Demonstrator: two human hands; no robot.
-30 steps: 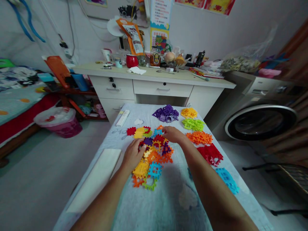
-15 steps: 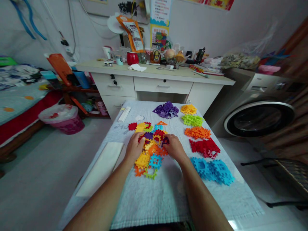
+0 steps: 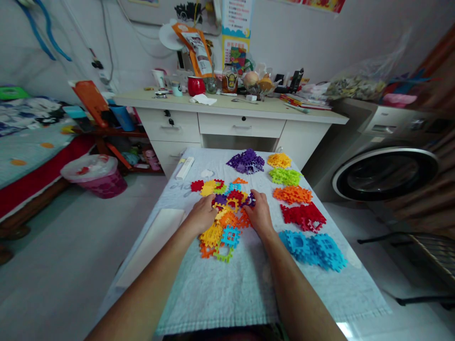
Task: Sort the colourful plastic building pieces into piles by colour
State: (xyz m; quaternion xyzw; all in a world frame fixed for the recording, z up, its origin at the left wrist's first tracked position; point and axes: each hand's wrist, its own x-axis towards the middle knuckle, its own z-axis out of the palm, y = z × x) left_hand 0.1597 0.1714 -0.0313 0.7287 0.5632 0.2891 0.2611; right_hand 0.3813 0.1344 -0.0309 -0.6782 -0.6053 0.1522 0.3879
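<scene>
My right hand (image 3: pixel 259 215) pinches a purple interlocking block (image 3: pixel 250 199) between thumb and fingers, at the right edge of a mixed heap of interlocking plastic blocks. Opposite it, my left hand (image 3: pixel 204 215) has thumb and forefinger closed around what looks like a dark red block, mostly hidden by the fingers. Between the hands lie a yellow frame block (image 3: pixel 232 205), orange blocks (image 3: pixel 228 219) and another purple block (image 3: pixel 221 199). Nearer to me in the heap are a blue window block (image 3: pixel 231 236) and a green frame block (image 3: pixel 223 254).
Sorted piles line the table's right side: purple (image 3: pixel 246 162), yellow (image 3: pixel 279 160), green (image 3: pixel 285 176), orange (image 3: pixel 292 194), red (image 3: pixel 303 215) and blue (image 3: pixel 313 249). A white board (image 3: pixel 152 244) lies at left, a white box (image 3: pixel 185 168) beyond. A desk (image 3: pixel 227 109) stands behind.
My right hand has turned more upright and raised the purple block slightly. My left hand has shifted a little to the right, nearer the middle of the heap.
</scene>
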